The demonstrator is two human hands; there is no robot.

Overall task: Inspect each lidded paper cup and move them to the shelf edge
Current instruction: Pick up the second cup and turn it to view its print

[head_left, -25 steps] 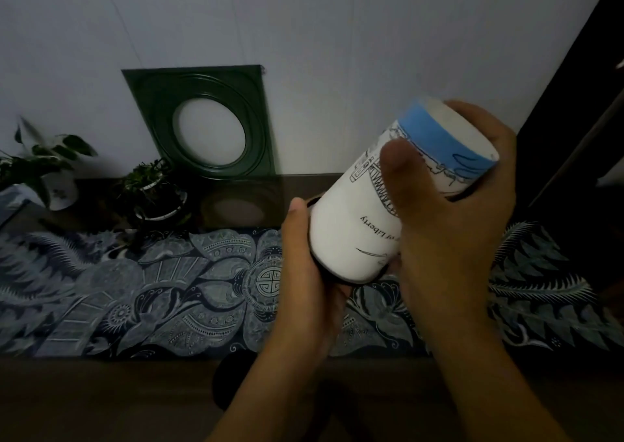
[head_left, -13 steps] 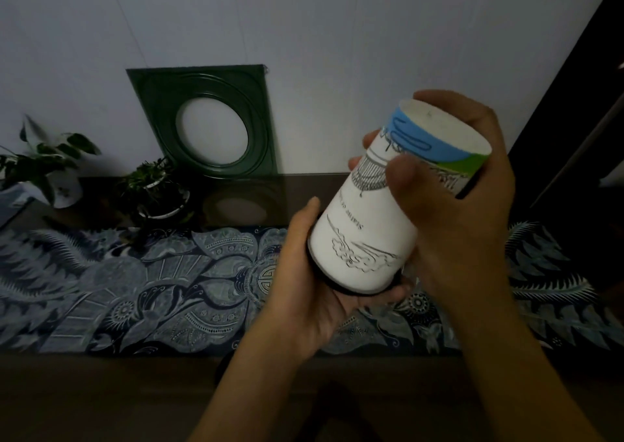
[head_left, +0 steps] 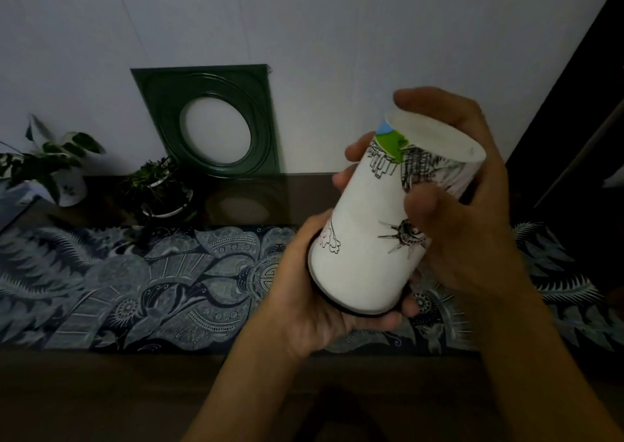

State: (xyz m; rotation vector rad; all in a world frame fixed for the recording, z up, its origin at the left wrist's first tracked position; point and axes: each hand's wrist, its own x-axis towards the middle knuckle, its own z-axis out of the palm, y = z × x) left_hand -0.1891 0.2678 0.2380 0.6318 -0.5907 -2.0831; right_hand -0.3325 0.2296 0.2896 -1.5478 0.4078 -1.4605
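A white paper cup [head_left: 368, 239] with black line drawings and a green and blue patch is held upside down in the air, its base tilted up to the right. Its dark lid faces down and shows only as a thin rim at the lower end. My left hand [head_left: 304, 293] cups the lid end from below and from the left. My right hand [head_left: 462, 212] wraps the upper half of the cup, thumb across the front. Both hands hold it above the patterned cloth [head_left: 152, 283] on the shelf.
A dark green square frame [head_left: 209, 120] with a round opening leans against the white wall. Two small potted plants [head_left: 158, 188] [head_left: 50, 168] stand at the back left. The brown shelf front edge [head_left: 101, 374] runs along the bottom. A dark panel [head_left: 574, 120] rises at right.
The cup has been turned about its own axis between my hands: the blue band has rolled away and a green patch and a sun-like drawing now face me. The cup also stands a little more upright.
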